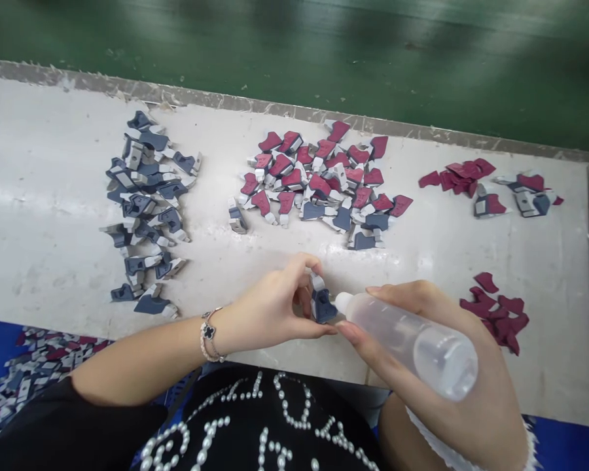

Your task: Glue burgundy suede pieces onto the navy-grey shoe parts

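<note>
In the head view, the step in hand appears to be working the nozzle (343,303) of a translucent bottle (397,327) at a small blue-grey piece (322,305) with a pale end, just below the middle of the frame. To do it well, the piece should be held firm with its recessed face open to the nozzle, and the tip guided without prodding. A light, even squeeze would probably serve better than a hard one, since too much pressure could flood the recess or wet the fingers. Whether the tip touches the piece, or anything is coming out, I cannot tell

The left hand (275,304) reaches in from the lower left and grips the piece: the index finger bends over its pale upper end, the thumb lies straight along its lower edge, and the other fingers curl behind. The thumb lies close to the nozzle, so it could easily get in the way

The right hand (488,379), coming from the lower right, is closed around the bottle, its index finger along the upper side and its thumb below, both pointing towards the nozzle. The bottle is tilted, base to the lower right, nozzle to the left. Both hands are above the near edge of the white table (211,261), a mixed pile (319,183) lying beyond them, upper centre
</note>
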The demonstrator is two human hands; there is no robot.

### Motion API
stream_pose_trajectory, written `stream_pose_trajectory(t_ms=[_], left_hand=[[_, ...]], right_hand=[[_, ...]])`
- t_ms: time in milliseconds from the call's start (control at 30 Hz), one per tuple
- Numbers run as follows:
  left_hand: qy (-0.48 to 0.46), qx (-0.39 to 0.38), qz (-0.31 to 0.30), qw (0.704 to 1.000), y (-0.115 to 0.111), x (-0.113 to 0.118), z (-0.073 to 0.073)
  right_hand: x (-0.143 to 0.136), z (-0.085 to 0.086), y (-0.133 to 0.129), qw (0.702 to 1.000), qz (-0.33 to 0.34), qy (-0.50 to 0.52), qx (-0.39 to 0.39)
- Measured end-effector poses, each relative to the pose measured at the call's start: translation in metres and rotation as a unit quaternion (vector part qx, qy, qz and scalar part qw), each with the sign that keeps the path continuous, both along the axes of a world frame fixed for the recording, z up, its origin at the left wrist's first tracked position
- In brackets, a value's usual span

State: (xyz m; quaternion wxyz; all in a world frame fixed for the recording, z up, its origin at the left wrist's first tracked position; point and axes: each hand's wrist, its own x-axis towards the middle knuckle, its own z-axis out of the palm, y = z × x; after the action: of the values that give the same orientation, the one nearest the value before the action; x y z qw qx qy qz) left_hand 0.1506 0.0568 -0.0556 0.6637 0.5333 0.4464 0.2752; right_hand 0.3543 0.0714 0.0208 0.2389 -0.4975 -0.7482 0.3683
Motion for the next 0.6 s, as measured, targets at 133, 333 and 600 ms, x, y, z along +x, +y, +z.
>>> stream_pose_trajectory(t_ms=[133, 333, 600], left_hand=[[-0.001, -0.005, 0.005, 1.000, -0.0007, -0.0002, -0.0011], [-0.004, -0.008, 0.007, 1.000, 0.0002, -0.0008, -0.0007], [0.002, -0.007, 0.017, 1.000, 0.0017, -0.0009, -0.0008]], right_hand=[[-0.0009, 0.0002, -0.0002, 1.000, 0.000, -0.004, 0.004], [-0.0029, 0.0023, -0.0027, 0.999, 0.038, 0.025, -0.019], [-0.0011, 0.0069, -0.0013, 0.997, 0.065, 0.013, -0.034]])
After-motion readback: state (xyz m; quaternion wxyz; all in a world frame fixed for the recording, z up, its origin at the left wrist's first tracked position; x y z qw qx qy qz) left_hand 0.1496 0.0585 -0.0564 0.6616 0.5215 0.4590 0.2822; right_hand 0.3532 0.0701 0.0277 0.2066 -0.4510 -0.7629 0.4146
